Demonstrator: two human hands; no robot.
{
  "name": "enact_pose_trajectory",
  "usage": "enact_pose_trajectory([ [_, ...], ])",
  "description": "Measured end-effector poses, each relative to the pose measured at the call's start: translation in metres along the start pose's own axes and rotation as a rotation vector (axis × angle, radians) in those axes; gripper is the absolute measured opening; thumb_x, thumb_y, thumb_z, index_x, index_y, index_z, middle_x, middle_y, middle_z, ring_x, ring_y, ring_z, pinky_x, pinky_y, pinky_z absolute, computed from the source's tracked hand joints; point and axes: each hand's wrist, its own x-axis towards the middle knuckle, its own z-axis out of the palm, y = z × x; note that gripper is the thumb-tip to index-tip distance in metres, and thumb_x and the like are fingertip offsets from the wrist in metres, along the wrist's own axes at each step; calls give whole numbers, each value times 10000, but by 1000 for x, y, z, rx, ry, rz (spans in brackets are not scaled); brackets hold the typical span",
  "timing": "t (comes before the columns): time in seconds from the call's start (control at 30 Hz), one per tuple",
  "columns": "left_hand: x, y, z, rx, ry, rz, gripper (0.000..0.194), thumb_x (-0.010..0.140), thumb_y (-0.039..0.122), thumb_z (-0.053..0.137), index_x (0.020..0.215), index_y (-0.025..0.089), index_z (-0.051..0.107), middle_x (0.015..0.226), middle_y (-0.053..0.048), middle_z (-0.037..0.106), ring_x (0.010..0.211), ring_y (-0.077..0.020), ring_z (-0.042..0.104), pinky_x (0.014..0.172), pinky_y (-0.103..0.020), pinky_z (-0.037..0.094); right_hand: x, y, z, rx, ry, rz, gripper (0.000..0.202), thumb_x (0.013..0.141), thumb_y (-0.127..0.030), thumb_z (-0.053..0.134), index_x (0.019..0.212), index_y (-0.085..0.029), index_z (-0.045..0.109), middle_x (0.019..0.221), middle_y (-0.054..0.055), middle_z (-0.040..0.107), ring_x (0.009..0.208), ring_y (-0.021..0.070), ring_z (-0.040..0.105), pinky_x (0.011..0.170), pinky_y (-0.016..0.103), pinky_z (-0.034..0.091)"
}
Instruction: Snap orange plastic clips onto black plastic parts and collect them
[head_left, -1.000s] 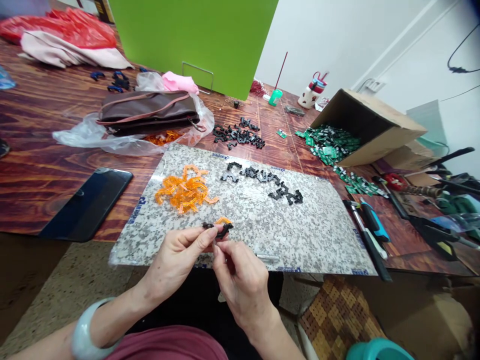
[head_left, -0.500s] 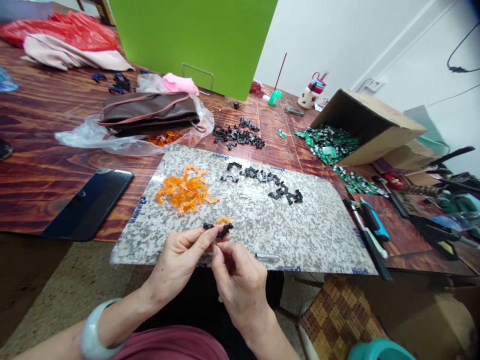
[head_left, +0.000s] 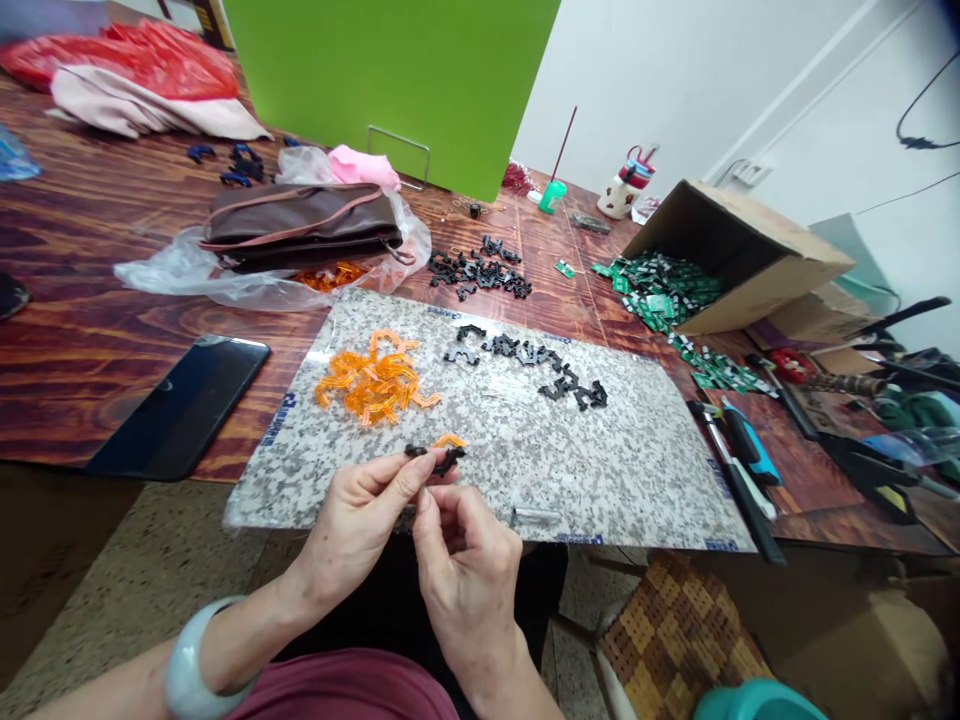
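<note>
Close to the front edge of the speckled board [head_left: 600,450], my left hand [head_left: 360,510] pinches a small black plastic clip [head_left: 450,459] between thumb and fingers. An orange strip [head_left: 450,440] shows right behind that clip. My right hand [head_left: 469,560] is closed just below, thumb against forefinger, its tips almost touching the left thumb. Whatever those right fingertips hold is too small or hidden to name. Beyond my hands lies a heap of orange bent strips [head_left: 375,380]. Several black clips [head_left: 525,350] are spread along the board's far side. A clear tube [head_left: 536,516] lies right of my right hand.
A dark phone [head_left: 180,405] lies left of the board. Cutters and other tools [head_left: 739,450] line its right edge. Behind are a brown bag [head_left: 300,225], more black clips [head_left: 480,272], and a cardboard box [head_left: 750,250] spilling green circuit boards [head_left: 664,285]. A green panel stands at the back.
My right hand has shifted slightly left, with its fingertips closer to the left thumb. My left hand keeps its pinch on the black clip.
</note>
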Motion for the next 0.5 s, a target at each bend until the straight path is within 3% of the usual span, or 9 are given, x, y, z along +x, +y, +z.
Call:
enact_pose_trajectory([
  [0.2, 3, 3, -1, 71, 26, 67, 262, 779, 445, 761, 844, 199, 825, 716, -17, 762, 698, -154, 670, 632, -191, 518, 2, -4, -1, 42, -61, 65, 130, 901, -154, 539, 816, -118, 630, 617, 29, 653, 457, 92, 613, 439, 138, 480],
  [0.5, 5, 5, -5, 203, -22, 161, 261, 841, 379, 665, 739, 169, 782, 709, -30, 751, 687, -166, 662, 652, -218, 529, 13, -1, -20, 57, -138, 163, 31, 902, -154, 561, 915, -162, 588, 700, 9, 693, 560, 94, 671, 527, 135, 512],
])
